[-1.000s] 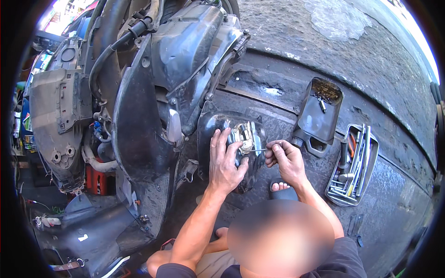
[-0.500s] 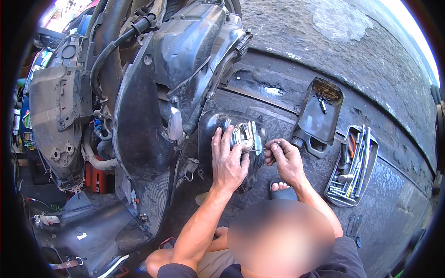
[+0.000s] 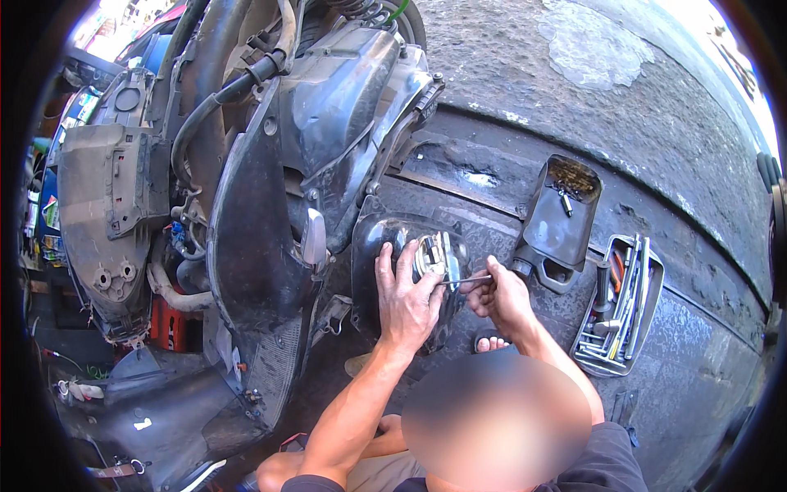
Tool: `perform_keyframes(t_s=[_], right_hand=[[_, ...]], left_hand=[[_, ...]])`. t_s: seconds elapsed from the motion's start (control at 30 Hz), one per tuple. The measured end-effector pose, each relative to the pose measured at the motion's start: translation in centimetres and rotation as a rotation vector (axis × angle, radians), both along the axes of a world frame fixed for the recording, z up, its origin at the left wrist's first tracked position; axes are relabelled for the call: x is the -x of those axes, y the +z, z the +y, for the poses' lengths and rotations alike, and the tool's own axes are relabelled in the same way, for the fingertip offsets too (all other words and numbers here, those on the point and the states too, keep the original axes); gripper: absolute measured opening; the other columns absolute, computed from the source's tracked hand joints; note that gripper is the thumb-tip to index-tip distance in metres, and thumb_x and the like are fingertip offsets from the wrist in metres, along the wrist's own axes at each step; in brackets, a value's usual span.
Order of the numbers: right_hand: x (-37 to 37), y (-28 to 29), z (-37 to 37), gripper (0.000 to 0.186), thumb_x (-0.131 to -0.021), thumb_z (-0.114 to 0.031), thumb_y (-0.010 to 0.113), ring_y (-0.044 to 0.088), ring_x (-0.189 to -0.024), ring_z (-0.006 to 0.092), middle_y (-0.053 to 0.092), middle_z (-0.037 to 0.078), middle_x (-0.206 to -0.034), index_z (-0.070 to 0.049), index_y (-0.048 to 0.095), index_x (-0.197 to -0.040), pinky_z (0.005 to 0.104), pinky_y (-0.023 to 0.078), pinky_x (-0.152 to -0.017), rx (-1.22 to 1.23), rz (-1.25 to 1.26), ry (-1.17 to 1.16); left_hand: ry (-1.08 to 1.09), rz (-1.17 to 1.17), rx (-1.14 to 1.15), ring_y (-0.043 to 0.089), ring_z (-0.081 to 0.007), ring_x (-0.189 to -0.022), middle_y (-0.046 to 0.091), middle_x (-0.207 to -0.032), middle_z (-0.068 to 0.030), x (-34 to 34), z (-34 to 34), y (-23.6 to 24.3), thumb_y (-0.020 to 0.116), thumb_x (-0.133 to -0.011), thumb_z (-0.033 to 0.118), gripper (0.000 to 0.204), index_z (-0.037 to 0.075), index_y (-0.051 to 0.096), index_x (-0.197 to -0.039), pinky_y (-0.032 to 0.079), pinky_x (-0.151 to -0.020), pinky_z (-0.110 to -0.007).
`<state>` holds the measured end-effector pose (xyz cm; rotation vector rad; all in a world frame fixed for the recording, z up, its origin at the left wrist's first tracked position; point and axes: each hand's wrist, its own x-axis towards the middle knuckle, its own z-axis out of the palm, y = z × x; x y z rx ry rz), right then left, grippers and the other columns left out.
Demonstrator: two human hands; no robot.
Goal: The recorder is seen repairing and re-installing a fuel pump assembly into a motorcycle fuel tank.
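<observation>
A black, rounded, tank-like part (image 3: pixel 369 283) lies in front of me, with a shiny metal fitting (image 3: pixel 432 256) on top. My left hand (image 3: pixel 406 307) rests on the part with fingers spread. Two of its fingertips stretch along the near left of the fitting; its index finger and thumb lie close to the tip of a thin metal rod tool (image 3: pixel 469 280). My right hand (image 3: pixel 502 299) grips that tool between its fingers, thumb raised, holding it about level beside the fitting. What the tip touches is too small to make out.
A partly stripped motor scooter (image 3: pixel 254 205) fills the left side. Right of the part lie a dark drain pan (image 3: pixel 557 238) with small metal pieces in it and a tray (image 3: pixel 627 369) of several tools. A sandalled foot (image 3: pixel 493 340) is close below my right hand.
My right hand has shifted its grip on the rod tool; its thumb now points up and more of the tool shows. My left hand stays on the part. The view has tilted slightly.
</observation>
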<state>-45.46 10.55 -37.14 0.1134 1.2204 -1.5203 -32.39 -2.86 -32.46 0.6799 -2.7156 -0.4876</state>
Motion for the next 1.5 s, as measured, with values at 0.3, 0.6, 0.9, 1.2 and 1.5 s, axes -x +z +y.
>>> perform_keyframes(t_s=[0.3, 0.6, 0.9, 1.2, 1.5], right_hand=[[-3.0, -1.0, 0.6, 0.051, -0.099, -0.019, 0.066, 0.054, -0.1, 0.0097, 0.054, 0.001, -0.111, -0.002, 0.053, -0.145, 0.0261, 0.047, -0.089, 0.512, 0.342, -0.057], [-4.0, -2.0, -1.7, 0.015, -0.099, -0.012, 0.07, 0.058, -0.08, 0.0055, 0.067, -0.002, -0.089, 0.0, 0.074, -0.108, 0.0227, 0.047, -0.071, 0.198, 0.589, -0.218], [-2.9, -1.4, 1.3, 0.046, -0.093, -0.006, 0.071, 0.062, -0.089, 0.0121, 0.066, 0.007, -0.102, 0.001, 0.057, -0.137, 0.0275, 0.053, -0.077, 0.341, 0.744, -0.218], [3.1, 2.3, -0.2, 0.04, -0.105, -0.032, 0.055, 0.06, -0.06, 0.0114, 0.066, 0.003, -0.074, 0.004, 0.072, -0.105, 0.0259, 0.05, -0.057, -0.038, 0.158, 0.212], [5.9, 2.2, 1.9, 0.034, -0.087, -0.014, 0.077, 0.069, -0.096, 0.0324, 0.07, 0.013, -0.117, -0.004, 0.07, -0.118, 0.0397, 0.057, -0.085, 0.309, 1.581, 0.384]], left_hand=[[-0.102, -0.089, 0.045, 0.02, -0.057, -0.146, 0.041, -0.155, -0.0202, -0.5, -0.8, 0.0, 0.074, -0.086, 0.011, 0.019, 0.014, 0.076, -0.105, 0.025, -0.114, -0.074], [-0.042, -0.085, 0.02, 0.02, -0.0563, -0.147, 0.044, -0.153, -0.0169, 0.3, 0.0, 0.0, 0.078, -0.082, 0.018, 0.031, 0.016, 0.074, -0.113, 0.023, -0.114, -0.075], [-0.094, -0.14, 0.06, 0.016, -0.06, -0.147, 0.039, -0.157, -0.0195, -0.1, -0.1, 0.0, 0.074, -0.087, 0.014, 0.015, 0.014, 0.076, -0.101, 0.023, -0.114, -0.076], [-0.048, -0.102, 0.058, 0.017, -0.0544, -0.149, 0.043, -0.156, -0.0146, 0.0, -0.1, -0.6, 0.079, -0.082, 0.02, 0.016, 0.014, 0.077, -0.097, 0.019, -0.118, -0.072], [-0.019, -0.087, 0.025, 0.017, -0.0521, -0.151, 0.043, -0.157, -0.0129, 0.3, 0.0, -0.6, 0.08, -0.08, 0.014, 0.018, 0.013, 0.077, -0.097, 0.018, -0.119, -0.07]])
